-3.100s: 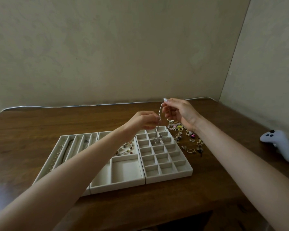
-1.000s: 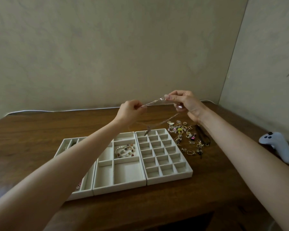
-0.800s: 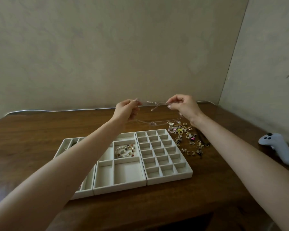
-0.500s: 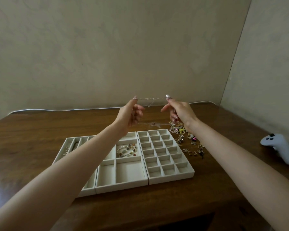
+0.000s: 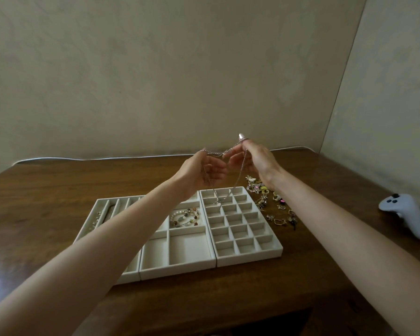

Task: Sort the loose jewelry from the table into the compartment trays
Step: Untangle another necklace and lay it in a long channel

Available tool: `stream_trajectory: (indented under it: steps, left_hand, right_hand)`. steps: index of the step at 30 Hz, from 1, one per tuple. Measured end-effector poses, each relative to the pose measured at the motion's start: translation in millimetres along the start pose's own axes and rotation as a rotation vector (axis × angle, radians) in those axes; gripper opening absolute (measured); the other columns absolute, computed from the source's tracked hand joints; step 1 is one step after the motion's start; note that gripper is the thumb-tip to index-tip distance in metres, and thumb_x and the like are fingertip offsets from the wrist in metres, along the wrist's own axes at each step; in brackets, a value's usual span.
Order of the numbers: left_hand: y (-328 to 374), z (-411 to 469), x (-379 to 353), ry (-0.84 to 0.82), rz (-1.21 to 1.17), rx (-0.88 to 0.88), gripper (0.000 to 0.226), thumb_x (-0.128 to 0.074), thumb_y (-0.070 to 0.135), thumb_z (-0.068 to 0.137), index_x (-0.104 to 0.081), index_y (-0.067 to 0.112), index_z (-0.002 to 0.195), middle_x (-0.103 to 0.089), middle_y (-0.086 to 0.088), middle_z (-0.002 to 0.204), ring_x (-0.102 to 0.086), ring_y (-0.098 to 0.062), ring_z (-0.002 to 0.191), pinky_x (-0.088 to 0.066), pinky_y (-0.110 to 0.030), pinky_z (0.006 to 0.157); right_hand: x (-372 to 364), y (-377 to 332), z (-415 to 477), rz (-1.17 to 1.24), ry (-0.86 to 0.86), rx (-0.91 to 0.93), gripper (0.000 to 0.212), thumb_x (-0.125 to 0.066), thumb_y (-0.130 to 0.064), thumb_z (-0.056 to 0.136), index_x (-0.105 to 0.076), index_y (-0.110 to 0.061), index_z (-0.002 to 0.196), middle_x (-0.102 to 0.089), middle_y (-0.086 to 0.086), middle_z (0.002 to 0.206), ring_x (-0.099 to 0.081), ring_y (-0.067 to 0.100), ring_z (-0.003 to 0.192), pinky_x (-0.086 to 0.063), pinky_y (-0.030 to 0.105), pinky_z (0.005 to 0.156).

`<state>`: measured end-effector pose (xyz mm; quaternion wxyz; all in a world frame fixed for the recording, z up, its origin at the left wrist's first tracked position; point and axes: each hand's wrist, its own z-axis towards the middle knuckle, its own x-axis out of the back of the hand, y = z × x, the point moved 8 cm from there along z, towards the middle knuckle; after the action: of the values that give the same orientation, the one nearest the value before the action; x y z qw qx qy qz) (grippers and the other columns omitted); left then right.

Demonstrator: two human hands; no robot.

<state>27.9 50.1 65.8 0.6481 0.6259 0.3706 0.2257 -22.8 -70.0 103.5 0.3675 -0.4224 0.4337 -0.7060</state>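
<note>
Thin silver chain necklace (image 5: 215, 154) pinched level between left hand (image 5: 203, 174), right hand (image 5: 256, 161); loop dangles over white grid tray (image 5: 250, 257) far cells.

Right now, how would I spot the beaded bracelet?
On the wooden table, find the middle tray of three. The beaded bracelet lies in a compartment along its right side, the only loop of pearly and coloured beads there.

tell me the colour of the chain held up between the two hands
Silver, with a pale metallic shine. The chain shows best in the head view, against the wall.
</note>
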Motion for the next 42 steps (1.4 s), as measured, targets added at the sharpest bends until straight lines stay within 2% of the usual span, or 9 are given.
stream_trajectory:
  steps: [8, 11, 16, 19, 26, 31, 35, 39, 42]
  left_hand:
    - [0.9, -3.7, -17.5, -0.146, -0.847, 0.192, 0.048, -0.021, 0.022, 0.1, -0.06, -0.007, 0.094, -0.066, -0.023, 0.087, -0.062, -0.028, 0.083, -0.058, -0.036, 0.063]
    - [3.3, -3.1, -17.6, -0.153, -0.897, 0.174, 0.047, -0.021, 0.02, 0.099, -0.059, -0.008, 0.098, -0.066, -0.024, 0.089, -0.062, -0.029, 0.085, -0.058, -0.039, 0.062]
    - [7.7, -2.9, -15.6, -0.166, -0.856, 0.148, 0.048, -0.021, 0.02, 0.099, -0.06, -0.007, 0.101, -0.067, -0.02, 0.087, -0.067, -0.027, 0.07, -0.057, -0.031, 0.059]
    - [10.9, -2.1, -11.4, -0.162, -0.815, 0.133, 0.049, -0.021, 0.021, 0.099, -0.061, -0.007, 0.101, -0.068, -0.019, 0.085, -0.066, -0.025, 0.064, -0.055, -0.027, 0.059]
    - [12.5, -5.2, -1.6, -0.19, -0.568, 0.123, 0.049, -0.019, 0.024, 0.098, -0.063, 0.002, 0.1, -0.068, -0.01, 0.076, -0.06, -0.013, 0.053, -0.044, -0.017, 0.046]
    - [9.8, -6.0, 10.2, -0.088, 0.075, 0.045, 0.045, -0.023, 0.021, 0.097, -0.063, 0.004, 0.082, -0.061, -0.001, 0.057, -0.045, -0.008, 0.04, -0.03, -0.013, 0.035]
    - [6.3, -7.9, 13.4, -0.042, 0.587, -0.065, 0.033, -0.045, 0.024, 0.098, -0.064, 0.008, 0.076, -0.06, 0.002, 0.058, -0.042, -0.007, 0.046, -0.031, -0.014, 0.042]
    - [3.2, -7.4, 9.3, -0.084, 0.784, -0.086, 0.009, -0.066, 0.021, 0.086, -0.065, 0.012, 0.082, -0.057, 0.004, 0.067, -0.043, -0.005, 0.056, -0.035, -0.015, 0.051]
    - [-4.1, -8.0, 8.6, -0.15, 0.845, -0.048, 0.02, -0.073, 0.017, 0.079, -0.062, 0.009, 0.094, -0.059, 0.003, 0.072, -0.045, -0.005, 0.057, -0.037, -0.014, 0.049]
  right_hand:
    - [-6.7, 13.0, -7.9, 0.001, -0.049, -0.103, 0.026, -0.049, -0.026, 0.098, -0.069, -0.012, 0.091, -0.066, 0.001, 0.078, -0.06, 0.009, 0.067, -0.047, 0.014, 0.056]
    - [-16.2, 25.4, -10.3, -0.042, -0.197, -0.153, 0.03, -0.05, -0.03, 0.097, -0.069, -0.007, 0.097, -0.069, 0.009, 0.079, -0.06, 0.017, 0.063, -0.047, 0.028, 0.061]
    - [-39.7, 34.6, -23.6, -0.191, -0.561, -0.142, 0.013, -0.058, -0.014, 0.091, -0.068, -0.015, 0.099, -0.07, 0.004, 0.086, -0.044, 0.009, 0.053, -0.032, 0.021, 0.05]
    - [-45.9, 44.9, -29.2, -0.3, -0.598, -0.161, 0.016, -0.065, -0.017, 0.087, -0.066, -0.02, 0.103, -0.066, 0.0, 0.081, -0.042, 0.006, 0.053, -0.031, 0.019, 0.049]
    - [-39.0, 51.8, -23.2, -0.264, -0.495, -0.138, 0.013, -0.071, -0.025, 0.082, -0.072, -0.015, 0.091, -0.058, 0.005, 0.07, -0.044, 0.011, 0.056, -0.032, 0.022, 0.052]
    - [-31.0, 41.9, -20.5, -0.13, -0.416, -0.069, 0.008, -0.061, -0.016, 0.089, -0.068, -0.011, 0.087, -0.065, -0.008, 0.069, -0.039, 0.005, 0.05, -0.03, 0.018, 0.048]
    - [-27.6, 39.3, -17.2, 0.062, -0.409, -0.087, 0.019, -0.063, -0.023, 0.086, -0.062, -0.011, 0.071, -0.062, 0.002, 0.062, -0.034, 0.006, 0.039, -0.025, 0.019, 0.043]
    - [-23.3, 43.4, -13.7, 0.115, -0.316, -0.129, 0.025, -0.065, -0.028, 0.082, -0.059, -0.011, 0.066, -0.046, -0.003, 0.045, -0.034, 0.006, 0.035, -0.026, 0.016, 0.04]
    - [-15.4, 44.2, -9.8, 0.21, -0.267, -0.131, 0.021, -0.067, -0.029, 0.078, -0.064, -0.012, 0.067, -0.044, -0.005, 0.042, -0.033, 0.006, 0.035, -0.029, 0.016, 0.044]
